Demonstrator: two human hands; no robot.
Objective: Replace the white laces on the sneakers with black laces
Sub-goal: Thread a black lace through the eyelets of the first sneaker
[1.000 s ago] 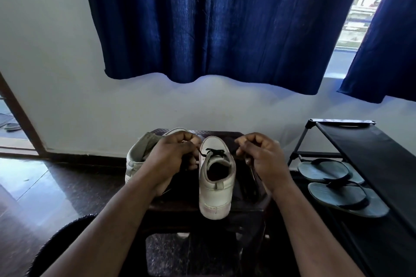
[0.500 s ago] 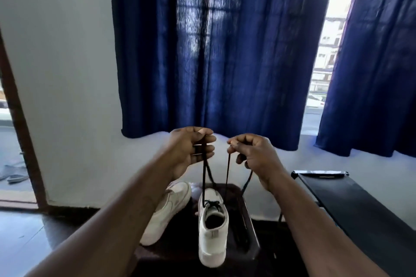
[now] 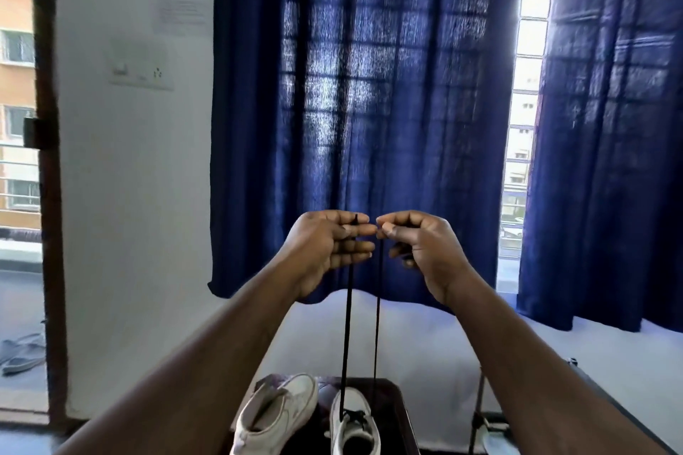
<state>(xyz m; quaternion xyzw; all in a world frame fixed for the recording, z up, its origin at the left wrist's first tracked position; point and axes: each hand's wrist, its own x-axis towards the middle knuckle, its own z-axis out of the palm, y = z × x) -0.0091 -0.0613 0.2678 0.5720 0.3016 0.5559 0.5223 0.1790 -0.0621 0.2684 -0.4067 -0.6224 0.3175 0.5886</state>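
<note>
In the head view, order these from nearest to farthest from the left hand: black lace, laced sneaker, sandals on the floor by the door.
1. Black lace: pinched in the left hand itself.
2. Laced sneaker: below, on the stool, at the lace's lower end.
3. Sandals: far left, on the floor beyond the door frame.

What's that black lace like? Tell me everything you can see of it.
The black lace is a thin dark cord, probably fabric. It crosses over the tongue of the upright white sneaker, and its two strands rise from there, taut and nearly parallel. The left hand pinches one strand, whose tip pokes above the fingers. The right hand pinches the other.
</note>
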